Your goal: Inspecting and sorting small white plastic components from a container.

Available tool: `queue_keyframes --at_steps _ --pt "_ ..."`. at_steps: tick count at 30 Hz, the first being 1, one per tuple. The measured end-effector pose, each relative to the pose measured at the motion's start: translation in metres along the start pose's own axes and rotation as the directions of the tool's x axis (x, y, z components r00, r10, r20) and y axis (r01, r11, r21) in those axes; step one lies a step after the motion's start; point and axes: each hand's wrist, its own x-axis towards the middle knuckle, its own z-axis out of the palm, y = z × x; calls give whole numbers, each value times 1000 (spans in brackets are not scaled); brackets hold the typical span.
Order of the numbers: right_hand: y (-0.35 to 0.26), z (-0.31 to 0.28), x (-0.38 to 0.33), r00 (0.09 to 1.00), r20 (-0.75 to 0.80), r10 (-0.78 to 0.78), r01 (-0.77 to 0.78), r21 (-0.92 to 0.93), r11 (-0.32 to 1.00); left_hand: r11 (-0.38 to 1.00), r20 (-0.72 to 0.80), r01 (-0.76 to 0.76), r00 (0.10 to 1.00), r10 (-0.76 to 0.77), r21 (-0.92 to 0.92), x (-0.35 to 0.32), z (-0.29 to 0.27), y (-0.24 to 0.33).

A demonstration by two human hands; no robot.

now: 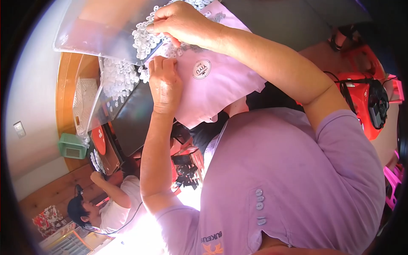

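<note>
1. Head view: a heap of small white plastic pieces [146,40] lies at the far edge of a pale purple cloth [216,85], spilling left into a clear plastic tray [91,108].
2. The right hand [180,21] rests on the far part of the heap, fingers curled and pinched among the pieces; whether it grips one cannot be told.
3. The left hand [165,83] lies flat, knuckles up, on the cloth's left edge, fingertips touching the pieces, holding nothing visible.
4. A round white label [201,69] sits on the cloth just right of the left hand.
5. A clear plastic sheet [93,29] covers the far left.
6. Another person [108,206] sits near left; red equipment [365,102] stands right.
</note>
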Motion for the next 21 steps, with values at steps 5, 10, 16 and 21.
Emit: queue_keyframes --at_steps 5,10,16,21 --pt "21 10 15 942 -64 -329 331 41 943 978 150 -165 978 145 130 10 -2 -10" --pt "22 6 16 905 -78 -418 414 -68 908 982 193 -137 975 111 128 14 1 -12" --pt "7 -2 8 972 -48 -232 186 -454 872 743 263 515 857 -443 -428 13 -13 -23" --pt "4 0 -2 892 199 -405 438 -162 884 -29 543 626 652 -530 -779 42 -54 -20"
